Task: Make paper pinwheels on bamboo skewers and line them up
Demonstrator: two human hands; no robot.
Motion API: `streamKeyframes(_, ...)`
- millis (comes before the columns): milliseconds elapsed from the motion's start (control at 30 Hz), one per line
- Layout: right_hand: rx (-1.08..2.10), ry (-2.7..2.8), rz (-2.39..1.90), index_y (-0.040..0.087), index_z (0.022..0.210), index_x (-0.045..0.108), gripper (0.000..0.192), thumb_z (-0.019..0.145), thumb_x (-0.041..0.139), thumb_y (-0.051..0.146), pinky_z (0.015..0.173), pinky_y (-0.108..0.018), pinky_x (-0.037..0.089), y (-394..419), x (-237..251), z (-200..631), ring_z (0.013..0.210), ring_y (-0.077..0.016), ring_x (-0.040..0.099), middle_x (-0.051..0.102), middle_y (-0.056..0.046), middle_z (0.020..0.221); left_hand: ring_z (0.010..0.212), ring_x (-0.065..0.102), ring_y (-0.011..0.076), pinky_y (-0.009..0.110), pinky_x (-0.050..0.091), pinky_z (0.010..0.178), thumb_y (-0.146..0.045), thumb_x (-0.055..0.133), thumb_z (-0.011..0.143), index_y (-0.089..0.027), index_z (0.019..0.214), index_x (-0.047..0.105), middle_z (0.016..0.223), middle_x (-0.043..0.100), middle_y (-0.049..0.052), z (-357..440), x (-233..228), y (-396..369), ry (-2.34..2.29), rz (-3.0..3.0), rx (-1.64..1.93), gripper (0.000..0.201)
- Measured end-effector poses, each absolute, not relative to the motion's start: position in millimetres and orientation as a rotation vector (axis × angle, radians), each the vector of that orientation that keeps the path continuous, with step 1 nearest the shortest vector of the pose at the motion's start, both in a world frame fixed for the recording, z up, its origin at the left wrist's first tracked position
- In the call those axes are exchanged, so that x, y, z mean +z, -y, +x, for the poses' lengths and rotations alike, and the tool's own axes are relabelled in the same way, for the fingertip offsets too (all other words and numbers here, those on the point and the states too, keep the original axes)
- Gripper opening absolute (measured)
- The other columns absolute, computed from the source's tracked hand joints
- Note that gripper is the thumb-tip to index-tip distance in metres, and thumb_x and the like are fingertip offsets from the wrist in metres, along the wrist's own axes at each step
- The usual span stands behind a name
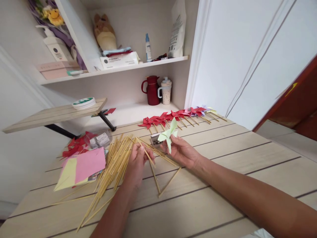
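Observation:
My right hand (182, 152) holds a pale green paper pinwheel (169, 135) between thumb and fingers, its blades folded and spread. In my left hand (140, 157) a thin wooden stick (148, 152) is pinched, pointing down to the right. Just beneath and to the left of that hand lies a loose heap of similar wooden sticks (115, 162) on the slatted table (218, 191). Between the hands and a little behind them sits a small box (156, 140) of tiny dark pieces, partly hidden by my right hand.
Finished-looking red pinwheels (163, 118) on sticks line the table's back edge. Pink and yellow paper sheets (90, 164) and red paper pieces (76, 145) lie at left. A raised wooden shelf (56, 114) on black legs stands behind them. A dark red jug (152, 90) stands in the cabinet.

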State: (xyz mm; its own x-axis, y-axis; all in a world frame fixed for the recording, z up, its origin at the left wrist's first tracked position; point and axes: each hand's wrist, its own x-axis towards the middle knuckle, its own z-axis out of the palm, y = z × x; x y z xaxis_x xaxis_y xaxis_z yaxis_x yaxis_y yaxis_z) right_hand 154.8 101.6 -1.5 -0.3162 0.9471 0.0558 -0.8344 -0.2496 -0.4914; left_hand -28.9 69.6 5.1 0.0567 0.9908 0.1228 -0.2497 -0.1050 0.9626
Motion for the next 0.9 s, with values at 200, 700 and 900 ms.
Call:
streamKeyframes(200, 1.753, 0.818, -0.438, 0.013, 0.09, 0.071, 0.029, 0.073, 0.087, 0.03, 0.082, -0.031, 0.057, -100, 4, 157, 0.084, -0.0176, 0.071, 0.077, -0.007, 0.09, 0.049, 0.041, 0.0088, 0.028, 0.047, 0.072, -0.047, 0.059, 0.092, -0.017, 0.105, 0.066, 0.056, 0.048, -0.008, -33, 6, -69, -0.928, 1.201, 1.192, 0.033)
streamKeyframes(700, 1.142, 1.499, -0.55, 0.018, 0.08, 0.071, 0.023, 0.078, 0.08, 0.039, 0.073, -0.032, 0.052, -79, 23, 168, 0.077, -0.0169, 0.064, 0.07, -0.004, 0.08, 0.077, 0.062, 0.015, 0.024, 0.047, 0.071, -0.044, 0.079, 0.076, -0.022, 0.099, 0.079, 0.084, 0.072, 0.003, -29, 14, -60, -1.042, 1.182, 1.236, 0.032)
streamKeyframes(900, 0.862, 1.69, -0.53, 0.02, 0.085, 0.075, 0.012, 0.087, 0.074, 0.031, 0.078, -0.035, 0.052, -73, 34, 173, 0.083, -0.0188, 0.066, 0.071, -0.006, 0.084, 0.08, 0.065, 0.0161, 0.024, 0.049, 0.071, -0.04, 0.079, 0.074, -0.022, 0.086, 0.081, 0.09, 0.074, 0.003, -26, 22, -57, -1.042, 1.297, 1.255, 0.021)
